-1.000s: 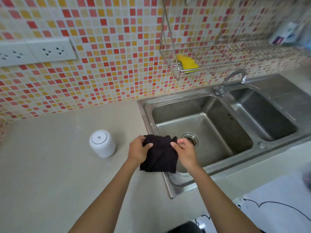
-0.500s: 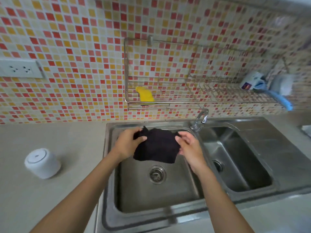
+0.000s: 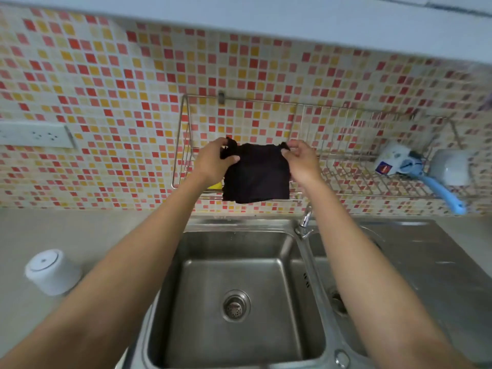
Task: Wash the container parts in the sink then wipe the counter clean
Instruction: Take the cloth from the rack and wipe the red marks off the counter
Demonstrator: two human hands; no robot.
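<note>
Two bare forearms enter from the lower corners — no sleeves in view anywhere along their length. No watch, bracelet or strap at either wrist. Left hand (image 3: 213,159) uncovered: no glove, no ring that shows. Right hand (image 3: 302,162) the same — bare, fingers unadorned as far as the blur allows. Nails short; detail too soft to tell more. Forearms smooth, without visible marks.
</note>
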